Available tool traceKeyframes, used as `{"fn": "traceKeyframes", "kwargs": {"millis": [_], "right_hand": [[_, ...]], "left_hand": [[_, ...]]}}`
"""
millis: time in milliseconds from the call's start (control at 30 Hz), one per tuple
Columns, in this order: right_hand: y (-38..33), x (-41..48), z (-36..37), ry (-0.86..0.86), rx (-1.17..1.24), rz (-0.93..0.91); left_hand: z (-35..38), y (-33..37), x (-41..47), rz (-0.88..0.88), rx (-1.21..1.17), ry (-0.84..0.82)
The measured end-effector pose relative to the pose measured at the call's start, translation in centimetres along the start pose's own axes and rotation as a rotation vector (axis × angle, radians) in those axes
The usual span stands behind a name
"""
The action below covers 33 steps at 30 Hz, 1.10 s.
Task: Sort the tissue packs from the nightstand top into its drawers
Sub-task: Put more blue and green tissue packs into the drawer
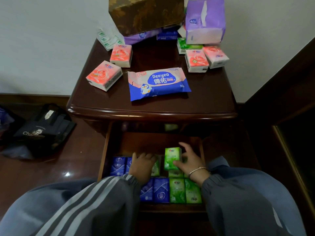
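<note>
Seen from above, a person kneels at a dark wooden nightstand [213, 103] with one drawer [102, 160] pulled open. The right hand [189, 160] pinches a small green tissue pack [172, 157] between thumb and fingers, holding it upright just above the green packs already laid in the drawer. The left hand [141, 166] lies palm down, fingers loosely bent, on the packs beside it; it seems to be steadying them, though its fingertips are hidden. Blue packs [117, 166] fill the drawer's left side and green packs [185, 191] the right.

The pack looks light and soft, wrapped in slick film that would dent under a hard squeeze, so a gentle grip across its two narrow sides should suit it best.

Still on the worktop are four pink packs [104, 75], a flat blue wipes pouch [158, 84], a green pack [187, 45], and a tall purple tissue bag [204, 21].

A brown patterned box [146, 12] at the back covers further purple and blue packs, so their number is unclear. The drawer's near edge is cut off by grey sleeves [102, 198], and any lower drawers are out of sight
</note>
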State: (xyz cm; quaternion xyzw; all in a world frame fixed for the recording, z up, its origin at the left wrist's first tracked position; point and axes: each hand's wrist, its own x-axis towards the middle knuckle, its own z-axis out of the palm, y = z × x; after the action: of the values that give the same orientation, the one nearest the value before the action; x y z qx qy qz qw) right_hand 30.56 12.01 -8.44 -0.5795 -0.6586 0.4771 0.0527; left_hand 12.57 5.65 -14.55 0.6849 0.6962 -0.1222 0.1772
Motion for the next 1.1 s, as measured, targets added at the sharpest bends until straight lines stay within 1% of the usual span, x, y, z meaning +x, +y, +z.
{"fn": "traceKeyframes", "kwargs": {"millis": [67,133,167,233,267,300,367,467,533,567,667,700,733,767,833,867,900,967,1033,1100], "right_hand": [[-0.7,1.0,1.2,0.019,-0.131,-0.094],[-1.0,1.9,2.8,0.009,-0.202,-0.120],[-1.0,2.2,3.6,-0.007,-0.275,-0.117],[-0.5,2.6,4.9,-0.007,-0.571,-0.133],[-0.1,2.7,5.4,0.014,-0.709,-0.148],[0.1,2.8,5.7,0.026,-0.796,-0.164],[0.6,3.2,6.1,0.013,-0.884,-0.260],[0.7,4.0,6.1,-0.071,-1.036,-0.407],[0.5,4.5,5.6,-0.120,-1.040,-0.408],[0.3,4.7,5.3,-0.123,-0.967,-0.377],[-0.2,5.4,4.7,-0.103,-0.606,-0.210],[-0.3,5.7,4.5,-0.110,-0.531,-0.175],[-0.2,5.8,4.3,-0.129,-0.538,-0.163],[0.1,5.8,4.2,-0.154,-0.637,-0.177],[0.7,5.8,4.1,-0.196,-0.964,-0.238],[0.8,5.7,4.2,-0.192,-1.052,-0.257],[0.8,5.7,4.4,-0.175,-1.081,-0.275],[0.3,5.5,5.1,-0.153,-1.057,-0.350],[-0.2,5.2,6.0,-0.207,-1.057,-0.382],[-0.2,4.7,6.5,-0.295,-1.070,-0.336]], "left_hand": [[-0.6,-1.1,0.2,0.049,0.078,0.005],[-1.0,-2.5,0.0,0.105,0.137,0.006],[-1.1,-3.1,-0.3,0.130,0.157,0.005],[-1.4,-3.8,-0.7,0.161,0.162,0.000],[-1.4,-3.9,-0.8,0.154,0.142,0.004],[-1.4,-3.8,-0.9,0.128,0.101,0.014],[-1.0,-3.3,-1.2,0.062,0.004,0.013],[0.0,-2.8,-1.4,0.050,-0.019,-0.011],[0.2,-3.0,-1.3,0.061,-0.014,0.003],[0.1,-3.1,-1.1,0.070,-0.008,0.007],[0.0,-3.3,-0.8,0.091,0.014,0.001],[0.0,-3.5,-0.8,0.093,0.017,0.007],[0.1,-3.7,-0.8,0.096,0.015,0.012],[0.1,-3.9,-0.8,0.100,0.012,0.015],[0.4,-4.1,-1.0,0.102,0.004,0.009],[0.5,-4.2,-1.1,0.098,-0.002,0.003],[0.6,-4.2,-1.1,0.093,-0.012,-0.002],[0.7,-4.5,-1.0,0.091,-0.035,-0.004],[0.6,-5.1,-1.1,0.082,-0.057,-0.026],[0.7,-5.5,-1.2,0.072,-0.067,-0.082]]}}
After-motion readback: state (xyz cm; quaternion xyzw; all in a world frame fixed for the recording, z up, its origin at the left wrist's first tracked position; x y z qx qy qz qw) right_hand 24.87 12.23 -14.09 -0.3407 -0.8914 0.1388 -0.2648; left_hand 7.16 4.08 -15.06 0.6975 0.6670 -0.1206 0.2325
